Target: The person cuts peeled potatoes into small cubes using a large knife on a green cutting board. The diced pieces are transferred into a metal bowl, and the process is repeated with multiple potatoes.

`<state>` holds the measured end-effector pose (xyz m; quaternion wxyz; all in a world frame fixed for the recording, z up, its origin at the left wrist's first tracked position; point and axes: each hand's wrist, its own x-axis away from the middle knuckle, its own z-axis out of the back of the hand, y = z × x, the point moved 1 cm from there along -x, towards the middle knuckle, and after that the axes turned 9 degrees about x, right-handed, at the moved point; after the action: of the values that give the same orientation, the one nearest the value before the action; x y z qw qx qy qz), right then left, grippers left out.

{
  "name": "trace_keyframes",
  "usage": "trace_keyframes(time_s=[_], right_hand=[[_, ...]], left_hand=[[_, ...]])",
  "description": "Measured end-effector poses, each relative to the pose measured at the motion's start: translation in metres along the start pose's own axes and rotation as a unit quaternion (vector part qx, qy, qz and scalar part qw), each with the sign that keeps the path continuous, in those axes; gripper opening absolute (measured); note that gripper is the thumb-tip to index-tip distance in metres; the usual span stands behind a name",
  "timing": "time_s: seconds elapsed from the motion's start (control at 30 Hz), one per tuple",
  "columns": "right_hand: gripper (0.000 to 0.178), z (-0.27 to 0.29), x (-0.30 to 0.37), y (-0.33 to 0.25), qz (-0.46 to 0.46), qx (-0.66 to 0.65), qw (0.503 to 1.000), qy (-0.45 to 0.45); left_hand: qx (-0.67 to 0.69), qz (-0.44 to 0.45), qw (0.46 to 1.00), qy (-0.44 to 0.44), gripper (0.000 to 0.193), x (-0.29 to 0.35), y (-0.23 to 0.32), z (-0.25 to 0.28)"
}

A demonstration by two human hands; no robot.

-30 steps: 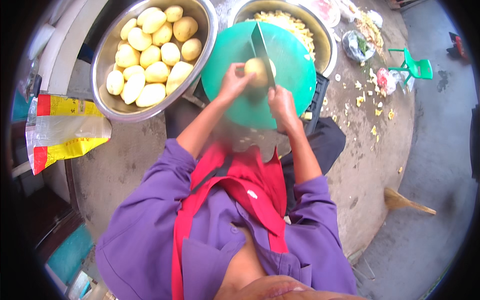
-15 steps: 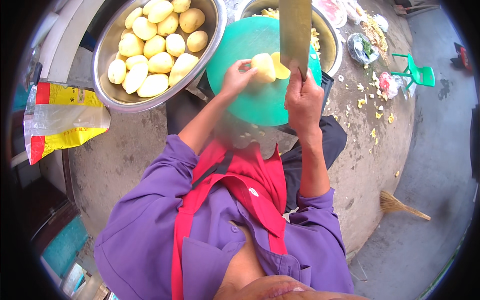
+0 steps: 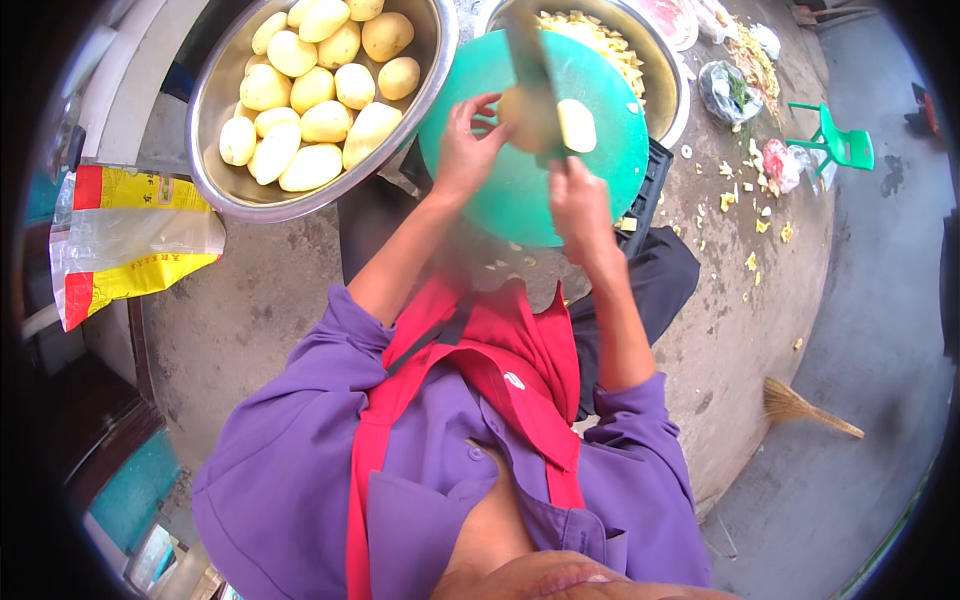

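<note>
My left hand (image 3: 468,150) is closed on a peeled potato (image 3: 516,118), steadying it on a round green cutting board (image 3: 500,205). A cleaver (image 3: 530,65) is gripped by its handle in my right hand (image 3: 583,210). Its blade, smeared by motion, stands at the potato's right side and hides part of it; how deep it has cut, I cannot tell. A pale potato slice (image 3: 578,126) lies just right of the blade. Left of the board, a large metal basin (image 3: 200,150) holds several whole peeled potatoes (image 3: 326,120).
Behind the board, another metal basin (image 3: 678,105) contains cut potato pieces (image 3: 600,45). A black crate (image 3: 655,185) shows under the board's right edge. Scraps, plastic bags (image 3: 728,95), a green stool (image 3: 845,145) and a straw broom (image 3: 800,405) are at right; a plastic sack (image 3: 130,245) hangs left.
My right hand has brought the cleaver leftward from beside the potato to its right side. The slice now lies to the right of the blade. My left hand stays on the potato.
</note>
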<state>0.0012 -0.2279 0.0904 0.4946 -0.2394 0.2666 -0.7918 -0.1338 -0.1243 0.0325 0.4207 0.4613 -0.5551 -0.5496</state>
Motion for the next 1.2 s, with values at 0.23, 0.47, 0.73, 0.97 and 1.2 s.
trace_keyframes(time_s=[0.23, 0.47, 0.73, 0.97, 1.2], right_hand=[[0.028, -0.030, -0.014, 0.021, 0.000, 0.094, 0.992, -0.079], [0.024, -0.030, 0.000, 0.029, 0.064, 0.091, 0.994, 0.004], [0.019, 0.024, -0.007, 0.013, 0.084, 0.029, 0.989, 0.115], [0.030, 0.021, -0.007, 0.052, -0.137, -0.130, 0.977, -0.102], [0.028, 0.029, -0.003, 0.064, -0.156, -0.091, 0.981, -0.075]], left_hand=[[0.009, 0.140, 0.989, -0.040, 0.068, -0.006, -0.074, 0.011], [-0.049, 0.074, 0.995, -0.040, 0.069, 0.005, -0.099, -0.004], [0.000, 0.155, 0.988, -0.030, 0.079, 0.007, -0.083, -0.005], [-0.030, 0.053, 0.998, -0.017, 0.067, 0.000, -0.055, -0.020], [-0.140, -0.031, 0.989, -0.032, 0.071, -0.020, -0.058, -0.025]])
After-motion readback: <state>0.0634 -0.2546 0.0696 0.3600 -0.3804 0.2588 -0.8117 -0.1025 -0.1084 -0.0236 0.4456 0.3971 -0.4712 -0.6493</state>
